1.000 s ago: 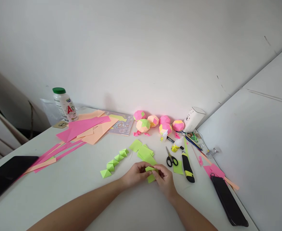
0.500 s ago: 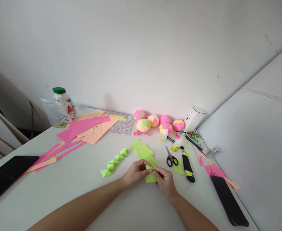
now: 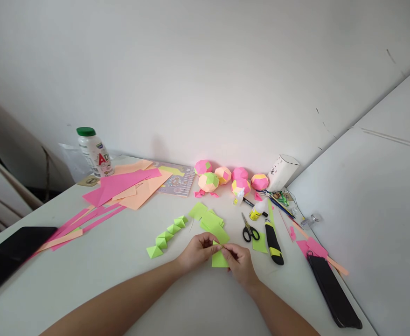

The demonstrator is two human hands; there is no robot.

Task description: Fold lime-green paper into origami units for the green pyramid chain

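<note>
A small green paper piece (image 3: 220, 260) is pinched between both hands near the table's front. My left hand (image 3: 199, 252) grips its upper left edge, thumb and fingers together. On its upper right edge, my right hand (image 3: 239, 262) closes its fingers, the fingertips nearly meeting the left ones. Part of the paper is hidden behind the fingers. Just beyond the hands lie loose green paper pieces (image 3: 211, 221). A row of folded green paper shapes (image 3: 166, 237) rests to the left. Black-handled scissors (image 3: 249, 229) and a black and yellow cutter (image 3: 274, 242) lie to the right.
Several faceted paper balls (image 3: 208, 182) sit by the wall. Glue bottles (image 3: 257, 211) stand before them. Pink and orange sheets (image 3: 121, 189), a white bottle (image 3: 96, 154) and a dark tablet (image 3: 12, 254) are at left. A black phone (image 3: 334, 291) lies at right.
The green paper has shifted slightly, and its upper fold is now mostly covered by the fingertips. Both hands stay in nearly the same place.
</note>
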